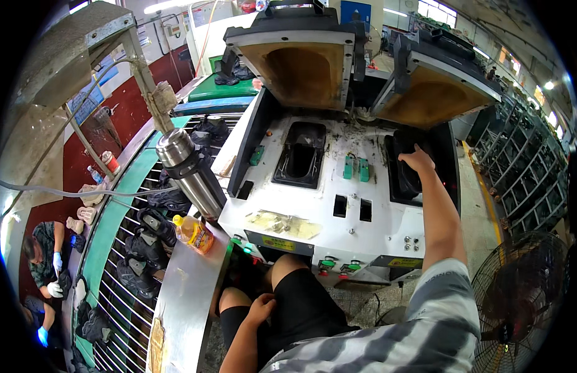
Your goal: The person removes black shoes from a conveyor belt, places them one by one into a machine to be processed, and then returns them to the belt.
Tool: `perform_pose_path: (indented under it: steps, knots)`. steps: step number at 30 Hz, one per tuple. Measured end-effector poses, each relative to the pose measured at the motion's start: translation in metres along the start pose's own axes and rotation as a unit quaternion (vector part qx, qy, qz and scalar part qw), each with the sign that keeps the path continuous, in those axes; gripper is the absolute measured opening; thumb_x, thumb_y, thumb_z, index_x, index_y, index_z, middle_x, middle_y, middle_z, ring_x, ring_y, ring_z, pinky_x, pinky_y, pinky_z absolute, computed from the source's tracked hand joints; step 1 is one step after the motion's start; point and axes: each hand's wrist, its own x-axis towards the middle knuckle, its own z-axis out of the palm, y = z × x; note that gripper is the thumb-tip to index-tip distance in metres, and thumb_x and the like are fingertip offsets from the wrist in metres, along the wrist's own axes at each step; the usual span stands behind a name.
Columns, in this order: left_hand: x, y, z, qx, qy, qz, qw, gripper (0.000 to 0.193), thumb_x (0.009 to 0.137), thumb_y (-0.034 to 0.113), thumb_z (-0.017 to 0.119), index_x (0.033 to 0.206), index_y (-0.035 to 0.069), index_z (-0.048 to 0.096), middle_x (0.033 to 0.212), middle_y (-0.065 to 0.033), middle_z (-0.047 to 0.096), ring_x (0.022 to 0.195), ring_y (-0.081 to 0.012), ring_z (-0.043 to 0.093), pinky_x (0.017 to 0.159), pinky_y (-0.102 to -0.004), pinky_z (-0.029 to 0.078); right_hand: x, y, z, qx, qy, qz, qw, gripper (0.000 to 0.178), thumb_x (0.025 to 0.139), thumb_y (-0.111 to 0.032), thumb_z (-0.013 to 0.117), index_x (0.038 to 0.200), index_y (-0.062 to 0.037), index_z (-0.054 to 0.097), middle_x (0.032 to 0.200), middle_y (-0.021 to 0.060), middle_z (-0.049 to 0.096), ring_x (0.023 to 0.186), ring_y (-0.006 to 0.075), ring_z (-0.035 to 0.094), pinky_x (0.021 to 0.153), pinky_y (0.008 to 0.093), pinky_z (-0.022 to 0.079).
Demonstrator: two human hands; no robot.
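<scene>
My right arm stretches forward to the machine's right-hand recess. There my right hand [417,160], with finger and thumb spread apart, touches the top of a dark shoe-shaped piece [408,177] sitting in the black well. Whether its other fingers press on the piece is hidden. My left hand [262,309] rests on my thigh with its fingers curled in, and nothing shows in it. The white two-station machine [301,214] stands before me, both padded lids [295,71] [433,93] raised. Its left-hand well [301,158] has a black rim and a dark hollow.
Left of the machine, a steel flask [192,171] and a bottle of yellow liquid [194,234] stand near a metal ledge [188,292]. Beyond runs a roller conveyor with several black shoes [145,248]. Two gloved co-workers [49,261] are at far left. A fan [518,304] and racks [518,155] stand right.
</scene>
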Motion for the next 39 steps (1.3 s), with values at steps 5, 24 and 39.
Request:
perform_pose_path:
  steps: [5,24,39]
  knots:
    - [0.012,0.012,0.025,0.126,0.038,0.068,0.989,0.027,0.087,0.02,0.061,0.105,0.0,0.065,0.091,-0.0154,0.07,0.085,-0.0244,0.068,0.076,-0.0343,0.052,-0.045,0.054,0.034,-0.017,0.166,-0.124,0.978,0.07,0.086,-0.061,0.052,0.136,-0.0108,0.052,0.141,0.0233,0.046,0.122,0.0406,0.05,0.1,0.0457,0.043]
    - [0.05,0.107,0.171,0.168,-0.226,0.235,0.93,0.029,0.094,0.028,0.056,0.106,0.003,0.066,0.098,-0.0164,0.067,0.092,-0.0294,0.064,0.081,-0.038,0.049,-0.295,0.286,0.231,0.745,-0.084,0.149,0.645,0.018,0.09,-0.02,0.054,0.075,-0.0102,0.052,0.067,0.0025,0.05,0.063,0.017,0.049,0.063,0.03,0.042]
    - [-0.219,-0.117,-0.271,-0.483,0.444,0.2,0.728,0.014,0.09,0.009,0.053,0.101,0.002,0.057,0.08,-0.0075,0.06,0.068,-0.0176,0.059,0.057,-0.0302,0.051,-0.611,-0.24,0.362,0.259,-0.452,-0.621,0.586,0.013,0.082,-0.016,0.066,0.083,-0.004,0.064,0.069,0.0092,0.061,0.064,0.0186,0.06,0.062,0.0309,0.048]
